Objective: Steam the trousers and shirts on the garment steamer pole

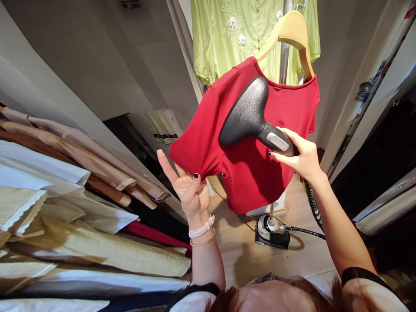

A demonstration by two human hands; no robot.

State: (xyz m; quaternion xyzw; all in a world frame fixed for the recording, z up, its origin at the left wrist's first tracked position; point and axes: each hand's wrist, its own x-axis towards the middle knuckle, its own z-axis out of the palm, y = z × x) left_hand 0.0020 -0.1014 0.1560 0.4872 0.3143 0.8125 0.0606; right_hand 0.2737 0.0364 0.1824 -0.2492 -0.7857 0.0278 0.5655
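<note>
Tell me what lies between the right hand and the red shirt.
The head view shows the steamer, held in the right hand, in front of the red shirt.

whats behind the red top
Behind the red top you can see a light green blouse with white flowers and a metal pole. The red top covers the pole's middle stretch and whatever of the blouse hangs lower, so its hem can't be seen.

The front face of the steamer [248, 110] is hidden; it appears to face the red top [253, 173], contact unconfirmed. The right hand [305, 158] partly covers the handle [277, 141]. Left hand [195, 195]: fingers partly hidden behind the sleeve [198, 143]. Green blouse [221, 47]: cut off by upper edge.
</note>
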